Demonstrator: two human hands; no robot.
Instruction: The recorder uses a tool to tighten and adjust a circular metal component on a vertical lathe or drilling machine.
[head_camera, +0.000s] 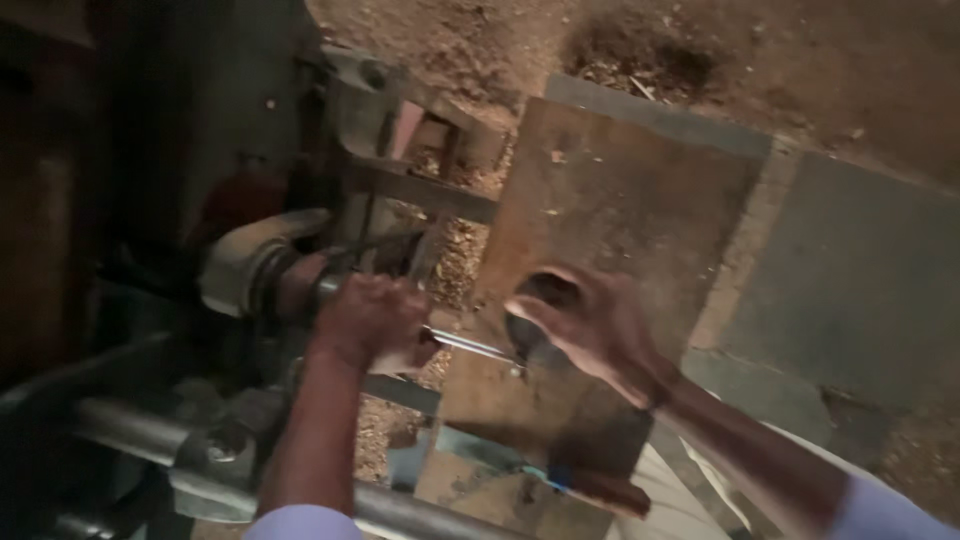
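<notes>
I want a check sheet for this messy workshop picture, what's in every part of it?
Surface: brown board over a metal frame, dusty.
Job's things: thin metal rod running between both hands; pale roller on the machine behind.
Clutter: sawdust under the frame.
Grippers: left hand closed around the rod's end; right hand open, fingers spread, near the rod's tip.
Cables: nothing seen.
Surroundings: dirt floor, grey slab, steel pipe; dim light.

Your left hand (368, 318) grips a metal rod (470, 346) by the lathe (250, 265); your right hand (590, 325) cups its tip over the board (610, 200).
</notes>
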